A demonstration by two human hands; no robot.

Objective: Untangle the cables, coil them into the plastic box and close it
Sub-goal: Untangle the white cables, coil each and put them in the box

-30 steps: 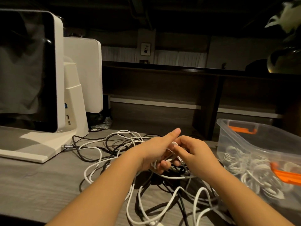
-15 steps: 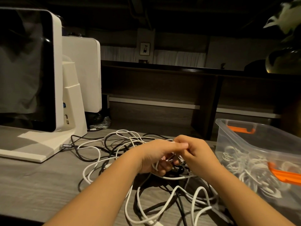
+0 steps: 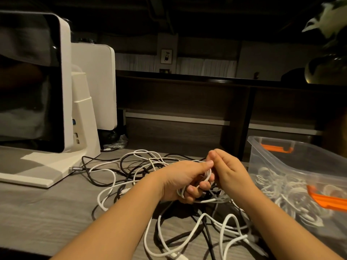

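Two hands meet over tangled cables (image 3: 187, 231) on the desk: the left hand (image 3: 185, 178) grips a small white coil (image 3: 207, 175), its thumb now folded down; the right hand (image 3: 228, 171) pinches the strand, winding on. Beyond, the open plastic box (image 3: 281, 152) waits.

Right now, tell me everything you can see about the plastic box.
The plastic box is clear, rectangular and open-topped, with no lid on it. It stands on the grey table at the right, running out of view. Two orange latches show, one at its far end, one on its near side. White cable coils already lie inside. Neither hand touches it.
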